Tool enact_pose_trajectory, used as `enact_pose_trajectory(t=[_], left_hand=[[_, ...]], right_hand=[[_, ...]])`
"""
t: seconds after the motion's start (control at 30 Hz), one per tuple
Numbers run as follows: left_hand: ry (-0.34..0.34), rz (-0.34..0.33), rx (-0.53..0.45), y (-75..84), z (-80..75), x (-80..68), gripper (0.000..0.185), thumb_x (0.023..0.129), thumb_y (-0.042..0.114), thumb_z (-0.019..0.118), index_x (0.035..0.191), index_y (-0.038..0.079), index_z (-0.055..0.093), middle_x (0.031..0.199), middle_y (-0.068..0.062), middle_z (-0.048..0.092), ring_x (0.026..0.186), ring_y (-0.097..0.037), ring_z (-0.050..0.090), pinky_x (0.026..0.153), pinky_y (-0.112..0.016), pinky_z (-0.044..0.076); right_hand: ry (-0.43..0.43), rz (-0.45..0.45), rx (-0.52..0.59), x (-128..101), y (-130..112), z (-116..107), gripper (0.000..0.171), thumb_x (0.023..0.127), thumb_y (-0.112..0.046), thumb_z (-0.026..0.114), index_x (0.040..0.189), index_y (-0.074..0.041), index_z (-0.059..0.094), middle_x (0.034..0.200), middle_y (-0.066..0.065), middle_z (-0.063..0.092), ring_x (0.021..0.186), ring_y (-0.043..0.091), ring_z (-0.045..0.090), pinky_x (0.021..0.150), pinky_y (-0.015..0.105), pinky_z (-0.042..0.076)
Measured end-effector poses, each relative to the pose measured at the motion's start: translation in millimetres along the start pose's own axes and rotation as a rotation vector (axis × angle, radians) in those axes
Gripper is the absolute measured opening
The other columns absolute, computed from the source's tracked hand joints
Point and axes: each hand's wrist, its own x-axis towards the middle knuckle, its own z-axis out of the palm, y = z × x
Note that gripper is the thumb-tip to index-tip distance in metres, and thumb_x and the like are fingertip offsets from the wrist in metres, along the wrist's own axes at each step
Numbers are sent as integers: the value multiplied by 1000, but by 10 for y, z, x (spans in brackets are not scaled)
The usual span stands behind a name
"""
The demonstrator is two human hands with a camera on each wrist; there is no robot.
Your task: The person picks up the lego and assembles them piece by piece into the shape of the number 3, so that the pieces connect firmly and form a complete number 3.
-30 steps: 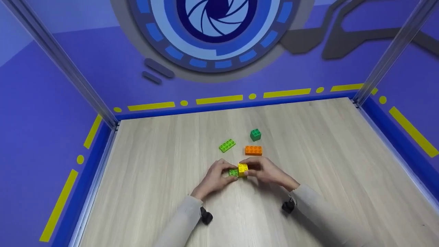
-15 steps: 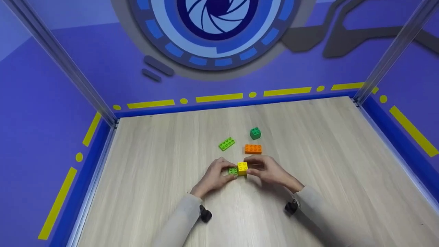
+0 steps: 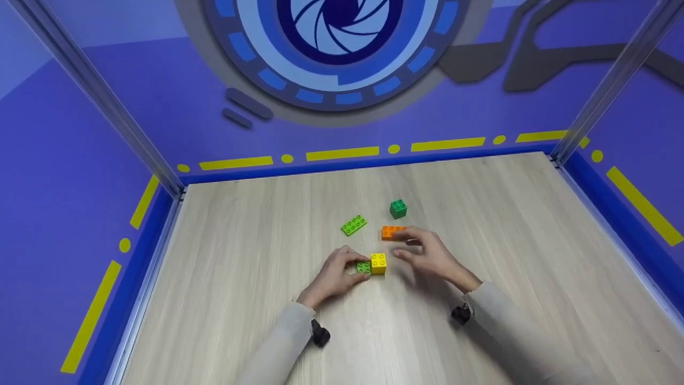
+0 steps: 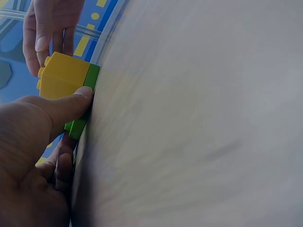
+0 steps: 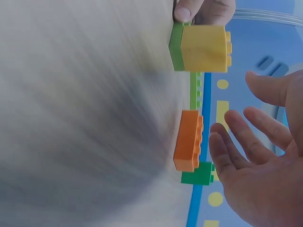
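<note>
My left hand [image 3: 336,275] pinches a flat light-green brick [image 3: 363,267] between thumb and fingers, low on the table. On that brick's right end sits a yellow square brick [image 3: 378,263], studs up; the left wrist view shows the yellow brick [image 4: 64,75] stacked on the green one [image 4: 78,127]. My right hand [image 3: 430,256] is apart from the yellow brick, fingers spread and holding nothing. In the head view its fingers overlap the orange brick [image 3: 391,232]. The right wrist view shows a gap between the hand [image 5: 265,151] and the orange brick [image 5: 187,142].
A flat light-green brick [image 3: 354,225] lies behind the left hand. A dark-green square brick [image 3: 398,209] stands behind the orange one. The wooden table [image 3: 240,267] is bounded by blue printed walls [image 3: 133,107] at the back and both sides.
My right hand has let go of the yellow brick and moved right and back, over toward the orange brick. The left hand keeps its hold on the green brick.
</note>
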Motion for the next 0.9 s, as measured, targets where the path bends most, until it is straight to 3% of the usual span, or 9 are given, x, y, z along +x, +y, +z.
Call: enact_pose_trajectory(t=[0.47, 0.9], left_hand=[[-2, 14, -17, -8, -1, 19, 36, 97, 34, 81, 130, 20, 77, 116, 5, 65, 113, -15, 58, 101, -35, 48], [-3, -15, -13, 9, -6, 15, 37, 96, 34, 82, 129, 21, 78, 116, 6, 65, 113, -15, 58, 102, -36, 48]], right_hand=[[24, -8, -149, 198, 52, -81, 40, 96, -11, 81, 133, 1, 69, 135, 18, 69, 126, 39, 66, 107, 60, 54], [19, 50, -154, 372, 161, -35, 42, 96, -9, 81, 135, 0, 68, 133, 17, 69, 124, 36, 67, 110, 55, 53]])
